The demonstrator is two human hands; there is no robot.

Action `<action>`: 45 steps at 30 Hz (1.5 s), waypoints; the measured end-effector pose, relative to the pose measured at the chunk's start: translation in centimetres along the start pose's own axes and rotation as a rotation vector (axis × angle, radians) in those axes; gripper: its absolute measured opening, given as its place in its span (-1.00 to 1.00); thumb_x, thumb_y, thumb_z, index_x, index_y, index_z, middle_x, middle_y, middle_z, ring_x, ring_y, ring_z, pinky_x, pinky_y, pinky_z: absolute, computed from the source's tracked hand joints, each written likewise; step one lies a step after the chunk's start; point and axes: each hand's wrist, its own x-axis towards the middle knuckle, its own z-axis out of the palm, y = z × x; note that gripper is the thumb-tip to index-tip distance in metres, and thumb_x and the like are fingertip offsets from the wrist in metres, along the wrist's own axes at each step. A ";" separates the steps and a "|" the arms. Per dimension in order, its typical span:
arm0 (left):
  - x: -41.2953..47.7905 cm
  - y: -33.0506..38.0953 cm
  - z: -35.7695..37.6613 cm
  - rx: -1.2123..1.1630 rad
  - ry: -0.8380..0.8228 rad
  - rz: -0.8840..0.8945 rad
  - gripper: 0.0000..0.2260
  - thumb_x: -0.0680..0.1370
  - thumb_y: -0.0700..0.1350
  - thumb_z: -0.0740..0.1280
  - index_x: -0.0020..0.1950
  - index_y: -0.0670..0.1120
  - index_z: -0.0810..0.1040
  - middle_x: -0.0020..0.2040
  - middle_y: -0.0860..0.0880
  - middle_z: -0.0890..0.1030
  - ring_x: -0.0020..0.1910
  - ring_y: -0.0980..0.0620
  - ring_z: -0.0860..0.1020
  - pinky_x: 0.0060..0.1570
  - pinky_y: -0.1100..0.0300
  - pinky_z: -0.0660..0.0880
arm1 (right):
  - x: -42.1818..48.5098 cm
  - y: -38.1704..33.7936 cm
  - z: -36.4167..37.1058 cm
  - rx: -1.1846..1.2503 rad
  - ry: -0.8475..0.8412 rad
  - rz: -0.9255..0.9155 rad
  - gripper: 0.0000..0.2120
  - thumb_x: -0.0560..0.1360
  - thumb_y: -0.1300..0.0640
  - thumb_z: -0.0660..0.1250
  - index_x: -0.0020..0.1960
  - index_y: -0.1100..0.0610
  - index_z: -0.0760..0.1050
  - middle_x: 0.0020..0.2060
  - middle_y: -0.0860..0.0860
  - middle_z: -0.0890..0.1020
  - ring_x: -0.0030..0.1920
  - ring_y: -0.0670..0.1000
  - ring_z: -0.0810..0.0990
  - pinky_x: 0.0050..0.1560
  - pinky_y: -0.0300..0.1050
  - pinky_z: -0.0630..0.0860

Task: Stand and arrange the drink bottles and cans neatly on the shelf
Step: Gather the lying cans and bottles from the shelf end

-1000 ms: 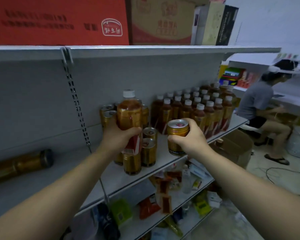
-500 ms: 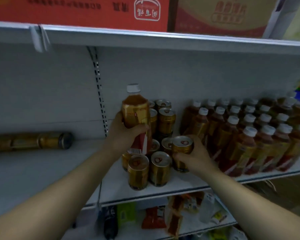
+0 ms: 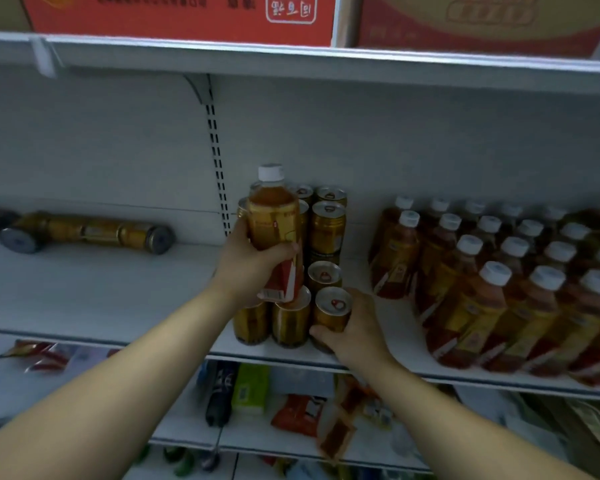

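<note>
Upright, an amber white-capped bottle (image 3: 272, 220) fills the left fingers (image 3: 280, 251); right fingers (image 3: 322, 332) clasp a gold can (image 3: 331, 308).

At the top of the view a red carton (image 3: 187, 15) with white printing is seen, and a brown carton (image 3: 482, 22) is set just beside it on the right. A slotted upright (image 3: 217, 161) is fixed to the grey back panel (image 3: 118, 150), with a bracket (image 3: 200, 86) at its head. On the lower tier (image 3: 250, 436) a green packet (image 3: 250, 388), an orange-red packet (image 3: 297, 414) and brown sachets (image 3: 336, 438) are laid loosely; red wrappers (image 3: 39, 355) are seen far left.
</note>
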 end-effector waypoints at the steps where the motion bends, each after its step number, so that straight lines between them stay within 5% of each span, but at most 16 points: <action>1: -0.2 0.0 0.2 0.000 -0.001 0.000 -0.64 0.40 -0.16 0.49 0.09 0.10 0.45 -0.07 0.17 0.62 -0.18 0.30 0.60 -0.19 0.29 0.48 | 0.1 0.1 -0.1 -0.010 -0.016 -0.002 -0.27 0.28 -0.07 0.59 0.33 0.05 0.32 0.19 -0.04 0.37 0.16 -0.08 0.45 0.23 -0.12 0.45; 10: -0.9 0.3 1.5 0.032 -0.061 0.023 -0.51 0.34 -0.06 0.53 0.20 0.06 0.44 0.08 0.07 0.62 0.06 0.06 0.59 0.13 -0.07 0.51 | 1.2 1.0 0.0 -0.190 -0.115 0.076 -0.15 0.10 -0.47 0.41 0.25 -0.04 0.39 0.11 -0.09 0.48 0.13 -0.06 0.54 0.11 -0.07 0.56; 14: -1.6 0.6 2.2 0.042 -0.056 0.015 -0.45 0.32 -0.02 0.54 0.24 0.07 0.40 0.09 0.07 0.61 0.08 0.05 0.59 0.15 -0.09 0.51 | 0.0 -2.4 -4.7 -0.363 -0.220 -0.046 -0.29 0.40 -0.17 0.44 0.45 -0.03 0.24 0.28 -0.12 0.31 0.40 0.02 0.31 0.34 -0.08 0.32; 16: -1.9 1.1 3.1 0.058 -0.063 0.014 -0.42 0.33 -0.02 0.54 0.28 0.05 0.38 0.12 0.06 0.60 0.11 0.03 0.57 0.16 -0.09 0.50 | 0.6 -3.7 -9.5 -0.555 -0.115 -0.111 -0.34 0.49 -0.11 0.36 0.52 -0.01 0.21 0.48 -0.01 0.25 0.47 0.05 0.22 0.39 -0.06 0.25; 19: -2.4 2.0 5.8 0.040 -0.068 0.021 -0.44 0.36 -0.07 0.52 0.27 0.05 0.35 0.09 0.09 0.57 0.08 0.05 0.55 0.05 0.09 0.48 | 2.6 -4.5 -16.2 -0.714 0.083 -0.277 -0.60 0.50 -0.16 0.24 0.24 0.02 0.50 0.20 0.08 0.52 0.25 0.14 0.46 0.10 -0.07 0.39; 21: -3.1 2.4 8.2 0.023 -0.066 0.016 -0.43 0.37 -0.10 0.52 0.28 0.07 0.32 0.06 0.13 0.55 0.06 0.08 0.53 -0.01 0.15 0.42 | 3.6 -4.5 -19.8 -0.817 0.091 -0.225 -0.54 0.46 -0.28 0.18 0.18 0.00 0.49 0.13 0.09 0.54 0.17 0.18 0.49 0.05 -0.03 0.39; 26: -4.3 1.4 14.7 0.088 -0.133 -0.019 -0.38 0.34 -0.06 0.53 0.30 0.12 0.31 0.05 0.16 0.51 0.04 0.14 0.50 0.01 0.17 0.41 | 4.6 -1.3 -23.8 -0.790 -0.073 0.078 -0.10 0.23 -0.59 -0.04 0.39 -0.10 0.33 0.36 0.07 0.41 0.29 0.19 0.41 0.27 0.15 0.35; 31: -4.5 -1.8 18.8 0.138 -0.147 -0.137 -0.23 0.25 -0.05 0.56 0.38 0.03 0.28 0.18 0.04 0.52 0.18 0.00 0.51 0.21 -0.04 0.47 | 4.1 -1.4 -23.7 -0.820 -0.171 0.035 -0.51 0.56 -0.24 0.05 0.41 -0.04 0.26 0.41 0.10 0.29 0.37 0.27 0.27 0.33 0.14 0.23; 36: -4.6 -4.1 20.7 0.149 -0.084 -0.170 -0.13 0.18 0.01 0.57 0.39 -0.01 0.22 0.19 0.06 0.45 0.20 0.04 0.45 0.21 0.01 0.43 | 4.1 -0.8 -23.9 -0.786 -0.179 0.050 -0.56 0.59 -0.16 0.07 0.42 -0.07 0.22 0.44 0.07 0.26 0.40 0.32 0.19 0.29 0.16 0.23; 38: -4.2 -4.7 21.1 0.180 -0.117 -0.161 -0.06 0.14 0.03 0.56 0.43 0.01 0.17 0.26 0.05 0.43 0.25 0.06 0.43 0.24 0.01 0.42 | 4.8 0.0 -23.7 -0.824 -0.205 0.026 -0.51 0.51 -0.21 0.00 0.40 -0.08 0.25 0.42 0.06 0.26 0.33 0.36 0.21 0.20 0.17 0.23; 42: -3.9 -5.4 21.1 0.304 -0.215 -0.131 -0.12 0.32 -0.17 0.51 0.49 0.03 0.08 0.30 0.06 0.41 0.29 0.08 0.41 0.21 0.14 0.38 | 6.0 1.1 -23.0 -0.826 -0.188 0.007 -0.04 0.12 -0.38 -0.30 0.41 -0.06 0.27 0.42 0.12 0.28 0.30 0.38 0.21 0.06 0.14 0.19; 45: -3.3 -5.4 21.3 0.336 -0.225 -0.138 -0.17 0.38 -0.22 0.46 0.51 0.05 0.05 0.24 0.07 0.44 0.25 0.06 0.42 0.17 0.17 0.36 | 6.5 1.3 -22.7 -0.785 -0.131 -0.002 0.01 0.09 -0.41 -0.30 0.43 -0.08 0.24 0.41 0.14 0.32 0.30 0.37 0.25 0.13 0.17 0.26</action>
